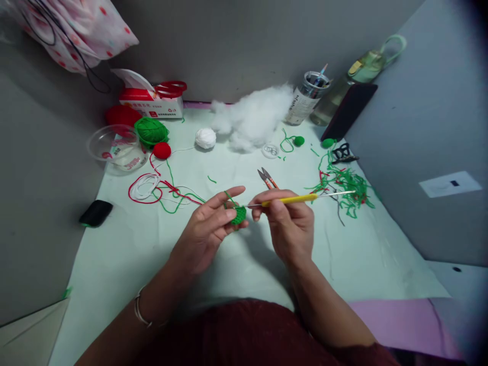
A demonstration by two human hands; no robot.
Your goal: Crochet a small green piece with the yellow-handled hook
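Between the thumb and fingers of my left hand (208, 229) is a small round green crochet piece (239, 215). Green yarn loops over the raised index finger of that hand. My right hand (292, 223) grips a crochet hook (292, 200) by its yellow handle, held nearly level. The hook's left metal end reaches the top edge of the crochet piece; its other metal end points right. Just beyond my right fingers lie thread snips (268, 178) with orange handles, partly hidden by the hand.
White stuffing (255, 117) lies at the back, beside a white yarn ball (205, 138). Green (151, 132) and red (161, 150) yarn balls sit at left near a clear tub (129, 155). Yarn scraps (353, 188) pile at right, before a phone (348, 112) and bottle (331, 101).
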